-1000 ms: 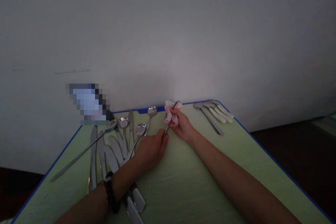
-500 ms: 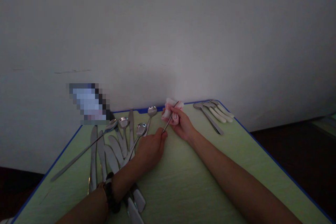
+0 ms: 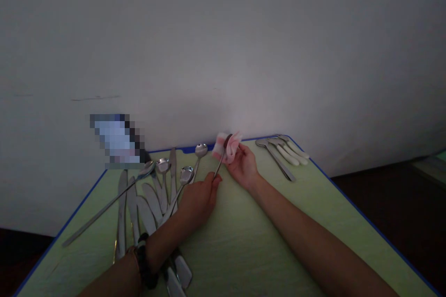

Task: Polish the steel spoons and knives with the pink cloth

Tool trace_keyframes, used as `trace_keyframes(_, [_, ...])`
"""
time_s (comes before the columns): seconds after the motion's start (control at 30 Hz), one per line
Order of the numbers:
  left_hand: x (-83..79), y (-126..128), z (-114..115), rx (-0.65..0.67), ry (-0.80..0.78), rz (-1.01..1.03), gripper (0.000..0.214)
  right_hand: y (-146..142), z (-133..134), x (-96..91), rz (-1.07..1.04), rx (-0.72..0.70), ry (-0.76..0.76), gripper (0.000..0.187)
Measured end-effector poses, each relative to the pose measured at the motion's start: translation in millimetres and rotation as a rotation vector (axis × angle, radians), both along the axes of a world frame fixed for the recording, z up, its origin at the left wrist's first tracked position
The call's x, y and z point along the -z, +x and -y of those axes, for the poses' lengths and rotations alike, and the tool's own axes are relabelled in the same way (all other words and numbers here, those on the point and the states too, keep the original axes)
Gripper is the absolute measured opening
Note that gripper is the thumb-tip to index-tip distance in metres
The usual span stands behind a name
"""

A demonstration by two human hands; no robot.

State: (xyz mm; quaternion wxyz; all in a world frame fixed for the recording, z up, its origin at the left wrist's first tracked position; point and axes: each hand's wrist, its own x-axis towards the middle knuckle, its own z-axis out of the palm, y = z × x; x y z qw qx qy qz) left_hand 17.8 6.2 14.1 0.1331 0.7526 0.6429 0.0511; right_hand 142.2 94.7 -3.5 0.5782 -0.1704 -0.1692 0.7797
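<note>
My left hand (image 3: 199,199) is closed around the handle end of a metal spoon (image 3: 218,165), which slants up and away from me. The spoon's dark bowl lies against a pink and white cloth (image 3: 232,149). Holding that cloth is my right hand (image 3: 243,167), its fingers bent behind and beside the folds; part of the grip is hidden. Below and left of my left hand, several table knives (image 3: 148,213) and spoons (image 3: 186,175) lie in a loose spread, partly covered by my left forearm.
A blurred-out phone-like screen (image 3: 118,139) leans at the back left. At the back right lie a metal spoon (image 3: 277,160) and several pieces of cutlery with pale handles (image 3: 289,154). The green tabletop (image 3: 244,250) has a blue edge and meets a grey wall (image 3: 223,46).
The cloth has opened away from the spoon, so the bowl now shows. My right thumb has moved off the spoon's front. My left hand has barely shifted.
</note>
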Motion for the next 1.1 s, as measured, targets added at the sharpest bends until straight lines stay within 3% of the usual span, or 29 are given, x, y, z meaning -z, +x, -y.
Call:
trace_keyframes(0.33, [-0.3, 0.4, 1.6, 0.051, -0.016, -0.069, 0.035, -3.7, 3.4, 5.1, 0.253, -0.086, 0.070, 0.009])
trace_keyframes(0.73, [-2.1, 1.0, 2.1, 0.099, -0.007, -0.104, 0.035, -2.3, 0.6, 3.0, 0.229, -0.144, -0.044, 0.020])
trace_keyframes(1.1, [-1.6, 1.0, 2.0, 0.112, 0.002, -0.127, 0.034, -0.3, 3.0, -0.6, 0.226, -0.180, -0.046, 0.019])
